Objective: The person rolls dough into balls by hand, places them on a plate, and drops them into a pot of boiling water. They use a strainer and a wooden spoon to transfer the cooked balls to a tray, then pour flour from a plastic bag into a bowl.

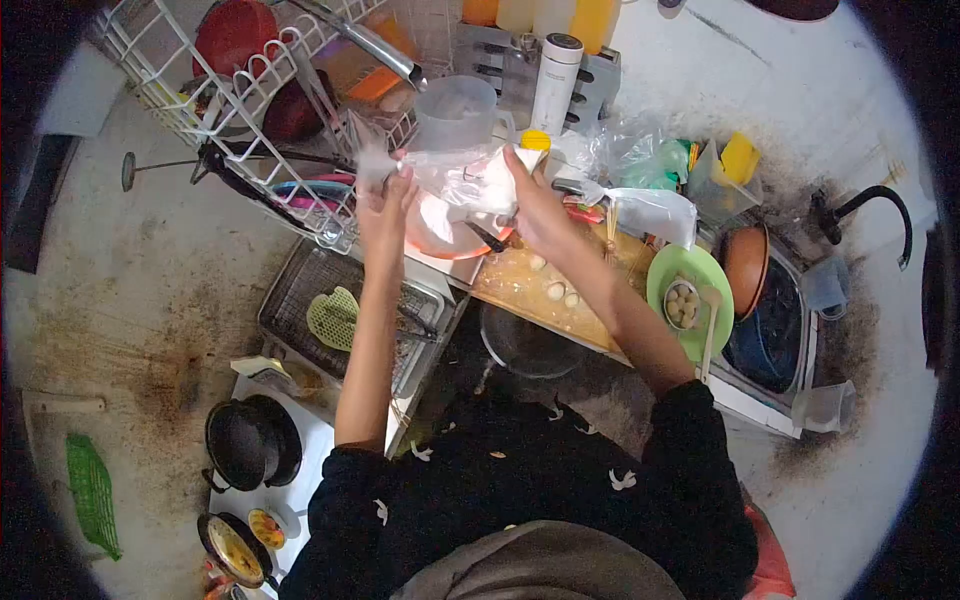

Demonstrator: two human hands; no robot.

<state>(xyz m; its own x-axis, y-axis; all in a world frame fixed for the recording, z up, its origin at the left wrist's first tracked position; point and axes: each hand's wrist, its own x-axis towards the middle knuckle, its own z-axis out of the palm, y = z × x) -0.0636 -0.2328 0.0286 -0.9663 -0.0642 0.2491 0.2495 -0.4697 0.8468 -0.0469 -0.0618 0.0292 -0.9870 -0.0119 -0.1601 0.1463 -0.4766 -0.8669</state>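
Observation:
My two hands hold a clear plastic bag of white powder [480, 187] between them, tilted sideways. My left hand [386, 205] is closed on the gathered, loose end of the bag. My right hand [537, 208] grips the full end, fingers round its right side. Just beneath the bag is an orange-rimmed bowl [440, 240] with white inside, partly covered by the bag, and a dark handle shows at its edge. Several small pale balls [556, 291] lie on a wooden board [515, 280] dusted with white, below my right forearm.
A green plate [710, 270] with a small bowl of balls [683, 304] and a wooden spoon [711, 318] stands right, beside the sink [800, 345]. A white wire rack [225, 110] rises at left. A plastic jug [455, 108] and white flask [556, 85] stand behind. Pans [250, 440] sit lower left.

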